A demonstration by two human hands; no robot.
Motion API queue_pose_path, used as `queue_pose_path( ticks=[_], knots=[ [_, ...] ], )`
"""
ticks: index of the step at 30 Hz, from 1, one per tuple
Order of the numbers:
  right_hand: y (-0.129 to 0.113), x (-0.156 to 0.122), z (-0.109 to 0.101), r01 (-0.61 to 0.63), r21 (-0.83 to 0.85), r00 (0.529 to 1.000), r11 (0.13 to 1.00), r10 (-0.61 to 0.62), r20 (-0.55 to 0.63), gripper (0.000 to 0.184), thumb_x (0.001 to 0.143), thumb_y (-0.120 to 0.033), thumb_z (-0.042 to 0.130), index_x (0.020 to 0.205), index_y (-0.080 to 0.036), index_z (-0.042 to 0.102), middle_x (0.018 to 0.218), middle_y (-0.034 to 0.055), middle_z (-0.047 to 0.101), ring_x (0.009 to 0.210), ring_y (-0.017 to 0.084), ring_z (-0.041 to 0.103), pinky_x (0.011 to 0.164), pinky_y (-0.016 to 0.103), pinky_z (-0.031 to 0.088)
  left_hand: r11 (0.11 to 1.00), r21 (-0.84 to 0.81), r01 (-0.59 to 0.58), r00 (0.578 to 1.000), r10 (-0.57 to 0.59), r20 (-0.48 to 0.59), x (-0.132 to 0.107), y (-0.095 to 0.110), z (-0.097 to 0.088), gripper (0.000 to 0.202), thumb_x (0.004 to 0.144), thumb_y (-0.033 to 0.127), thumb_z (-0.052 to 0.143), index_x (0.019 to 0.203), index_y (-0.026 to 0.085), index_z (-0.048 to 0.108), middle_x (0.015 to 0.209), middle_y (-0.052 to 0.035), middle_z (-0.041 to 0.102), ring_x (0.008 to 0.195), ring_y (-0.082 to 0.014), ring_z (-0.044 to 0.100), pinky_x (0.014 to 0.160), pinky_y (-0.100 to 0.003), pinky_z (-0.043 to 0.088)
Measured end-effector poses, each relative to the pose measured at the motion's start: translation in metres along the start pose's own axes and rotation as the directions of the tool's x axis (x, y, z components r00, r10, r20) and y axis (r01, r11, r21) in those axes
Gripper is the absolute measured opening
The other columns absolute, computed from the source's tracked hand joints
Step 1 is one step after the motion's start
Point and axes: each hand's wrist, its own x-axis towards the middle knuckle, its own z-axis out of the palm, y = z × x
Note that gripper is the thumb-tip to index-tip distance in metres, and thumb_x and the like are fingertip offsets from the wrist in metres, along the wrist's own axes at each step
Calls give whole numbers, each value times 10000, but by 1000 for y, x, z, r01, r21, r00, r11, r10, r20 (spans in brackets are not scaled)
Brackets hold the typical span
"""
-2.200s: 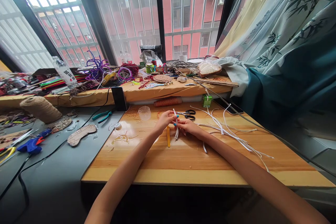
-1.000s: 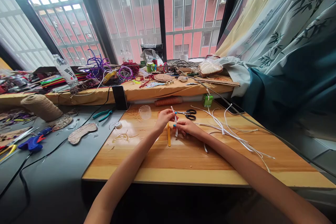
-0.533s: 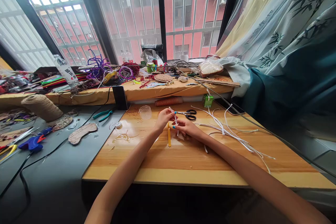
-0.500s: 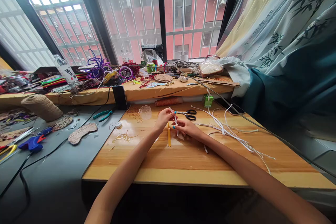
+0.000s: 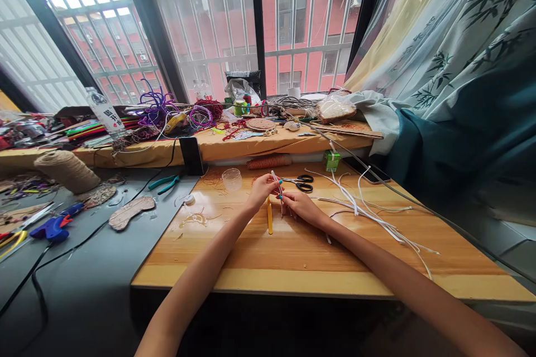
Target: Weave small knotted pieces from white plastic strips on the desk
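Over the wooden table (image 5: 301, 256), my left hand (image 5: 262, 189) and my right hand (image 5: 302, 205) meet fingertip to fingertip. Both pinch a thin white strip (image 5: 277, 183) that stands nearly upright between them, its top end sticking up above my left fingers. A yellow stick (image 5: 269, 216) lies flat on the table just below my left hand. Black-handled scissors (image 5: 300, 182) rest just behind my right hand. A loose bundle of long white strips (image 5: 368, 212) spreads across the table to the right of my right forearm.
A small clear cup (image 5: 231, 179), a green box (image 5: 331, 160) and a dark phone (image 5: 368, 170) sit at the table's back. Teal pliers (image 5: 164, 183), a twine spool (image 5: 67, 172) and a blue glue gun (image 5: 52, 228) lie on the grey surface to the left. The sill (image 5: 218, 145) is crowded with craft supplies.
The hands stay together in the same spot. The lower end of the white strip, hanging below my fingers earlier, has been drawn up, and my right hand has shifted slightly around it.
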Motion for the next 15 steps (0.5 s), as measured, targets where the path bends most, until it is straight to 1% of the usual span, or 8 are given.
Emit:
queue_pose_path(
  ticks=[3, 8, 12, 15],
  knots=[
    [4, 2, -1, -16, 62, 1000, 998, 14, 22, 348, 786, -423, 366, 646, -143, 520, 574, 21, 594, 341, 59, 405, 336, 184, 315, 1000, -26, 6, 1000, -6, -3, 0, 0, -1, 197, 662, 266, 598, 732, 99, 521, 551, -23, 599, 484, -101, 553, 518, -230, 450],
    [11, 7, -3, -32, 155, 998, 987, 23, 62, 441, 766, -495, 361, 807, -112, 577, 668, 44, 624, 364, 54, 408, 383, 194, 339, 996, -87, 33, 999, -33, -1, 3, -5, -3, 197, 667, 236, 597, 784, 92, 530, 567, -33, 601, 490, -119, 561, 527, -255, 453],
    [11, 8, -5, -48, 167, 998, 985, 39, 57, 490, 730, -549, 395, 826, -111, 592, 708, 40, 606, 404, 51, 402, 420, 199, 328, 986, -158, 46, 999, -47, -3, 4, -6, -4, 175, 673, 210, 589, 790, 95, 529, 599, -38, 605, 527, -119, 575, 578, -262, 461],
    [7, 7, -6, -83, 174, 996, 981, 76, 48, 513, 736, -572, 368, 808, -121, 601, 655, 28, 584, 430, 59, 390, 433, 200, 315, 978, -206, 36, 999, -33, 18, 3, -5, -4, 187, 671, 218, 590, 797, 97, 522, 622, -43, 604, 541, -120, 576, 565, -252, 459]
  ],
)
